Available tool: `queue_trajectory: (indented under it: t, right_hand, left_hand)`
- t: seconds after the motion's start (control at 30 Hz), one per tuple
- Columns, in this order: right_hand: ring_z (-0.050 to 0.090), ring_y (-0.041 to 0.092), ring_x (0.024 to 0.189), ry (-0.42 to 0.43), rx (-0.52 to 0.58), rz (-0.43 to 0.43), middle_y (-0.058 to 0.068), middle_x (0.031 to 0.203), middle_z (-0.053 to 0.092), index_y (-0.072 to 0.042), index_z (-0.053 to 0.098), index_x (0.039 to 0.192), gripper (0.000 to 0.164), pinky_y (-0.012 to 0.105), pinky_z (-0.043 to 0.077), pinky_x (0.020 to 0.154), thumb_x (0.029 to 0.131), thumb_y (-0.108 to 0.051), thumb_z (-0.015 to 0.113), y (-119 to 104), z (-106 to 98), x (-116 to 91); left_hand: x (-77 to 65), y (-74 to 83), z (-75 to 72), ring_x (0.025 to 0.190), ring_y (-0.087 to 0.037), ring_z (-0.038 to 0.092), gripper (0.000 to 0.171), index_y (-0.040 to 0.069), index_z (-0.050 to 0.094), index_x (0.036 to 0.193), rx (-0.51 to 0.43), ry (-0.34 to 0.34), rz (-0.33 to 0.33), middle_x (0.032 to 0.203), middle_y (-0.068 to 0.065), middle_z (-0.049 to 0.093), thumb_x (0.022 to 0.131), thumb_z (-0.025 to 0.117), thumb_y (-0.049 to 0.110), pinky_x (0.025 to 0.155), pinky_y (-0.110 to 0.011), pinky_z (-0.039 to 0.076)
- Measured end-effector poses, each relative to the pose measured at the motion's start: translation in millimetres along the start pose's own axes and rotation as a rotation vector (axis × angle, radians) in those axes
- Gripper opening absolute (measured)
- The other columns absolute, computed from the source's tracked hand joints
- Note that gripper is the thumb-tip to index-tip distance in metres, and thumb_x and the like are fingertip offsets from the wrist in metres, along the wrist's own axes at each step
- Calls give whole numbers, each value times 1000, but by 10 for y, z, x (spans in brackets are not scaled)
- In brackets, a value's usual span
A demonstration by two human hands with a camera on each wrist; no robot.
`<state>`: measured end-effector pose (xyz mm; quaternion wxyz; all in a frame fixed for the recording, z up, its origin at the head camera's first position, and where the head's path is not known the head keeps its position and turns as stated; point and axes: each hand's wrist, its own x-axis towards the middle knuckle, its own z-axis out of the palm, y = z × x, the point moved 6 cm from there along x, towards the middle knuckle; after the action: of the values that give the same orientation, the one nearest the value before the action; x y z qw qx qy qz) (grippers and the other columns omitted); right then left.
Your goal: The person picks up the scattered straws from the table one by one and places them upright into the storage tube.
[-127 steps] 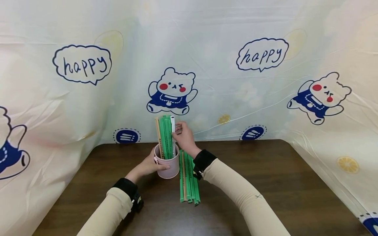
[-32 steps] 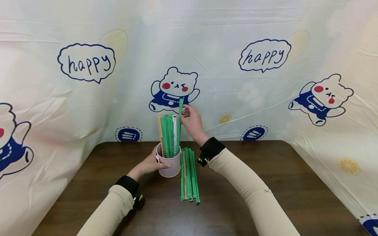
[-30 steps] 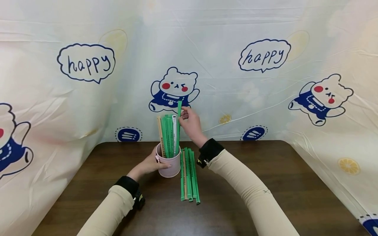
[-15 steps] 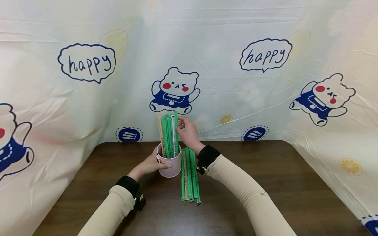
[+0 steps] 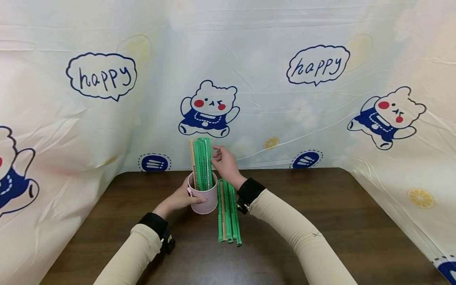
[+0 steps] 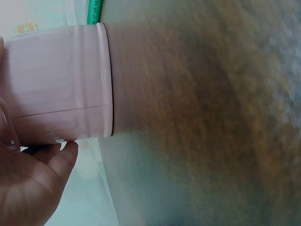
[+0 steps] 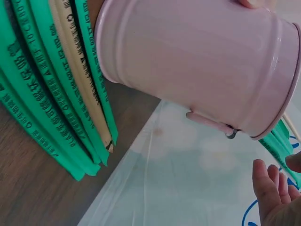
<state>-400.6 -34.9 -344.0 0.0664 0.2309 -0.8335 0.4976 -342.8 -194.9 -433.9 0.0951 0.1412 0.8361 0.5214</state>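
A small pink metal bucket (image 5: 204,201) stands upright on the table, holding a bundle of paper-wrapped drinking straws (image 5: 202,164), mostly green with a tan one at the left. My left hand (image 5: 179,199) grips the bucket from its left side, thumb across the front; the left wrist view shows its fingers against the bucket wall (image 6: 51,84). Just right of the straws' upper ends is my right hand (image 5: 226,164), with nothing pinched. In the right wrist view its thumb and fingers (image 7: 265,188) are apart beside the green straws (image 7: 278,143) rising from the bucket.
To the right of the bucket, several more wrapped straws (image 5: 229,213), green with one tan, lie side by side on the dark wooden table (image 5: 303,221). A patterned cloth (image 5: 256,71) hangs behind the table's back edge.
A green straw pinched in my right hand has gone down into the bucket with the others, and the fingers have let go of it. My left hand keeps its grip on the bucket.
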Motion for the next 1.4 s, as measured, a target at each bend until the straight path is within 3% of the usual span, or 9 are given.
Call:
queue_trajectory:
  t: [0.27,0.43,0.67,0.87,1.1,1.3,1.4]
  right_hand:
    - [65,34,109,15,6,8,21,117,65,1,53,142,40,38,55,87,103,-8,57,123,-127,-31]
    - [65,33,104,5,-23,47,21,113,64,4,55,138,38,37,55,84,102,-7,57,337,-170,-77]
    - [56,18,76,-193,-71,264,15,102,59,8,55,137,39,29,51,65,99,2,55,808,-91,-280]
    - [64,25,78,-275,-103,397,24,119,62,9,53,139,44,36,62,71,96,7,51,1025,-31,-472]
    - [60,20,75,-292,-94,420,24,104,65,7,49,144,47,34,60,63,97,8,52,1113,55,-553]
    - [69,31,85,-258,-119,411,26,123,63,8,52,140,47,34,61,61,94,4,63,1136,68,-540]
    - [70,30,83,-252,-149,405,28,127,62,8,53,138,48,33,60,58,92,4,64,1135,71,-551]
  left_hand:
    - [-4,-3,-7,147,-51,29,113,1,-6,160,11,2,-4,163,-31,17,89,79,25,121,-70,26]
    - [-3,1,-5,147,-50,30,115,1,-6,160,11,-1,5,163,-31,16,88,80,26,121,-70,26]
    - [5,-12,-2,147,-50,29,115,2,-7,160,10,0,11,163,-30,14,88,80,24,121,-71,25]
    - [3,9,1,148,-50,27,114,2,-8,160,13,2,9,164,-30,14,89,79,22,120,-72,24]
    - [-10,21,8,148,-50,28,113,2,-7,160,13,0,-7,164,-30,14,89,79,21,121,-71,24]
    - [-21,72,16,146,-52,28,114,0,-8,160,11,-4,6,163,-31,14,89,79,23,120,-72,26]
    - [-23,56,20,147,-51,29,113,1,-7,160,15,3,-9,163,-31,15,89,79,23,120,-72,26]
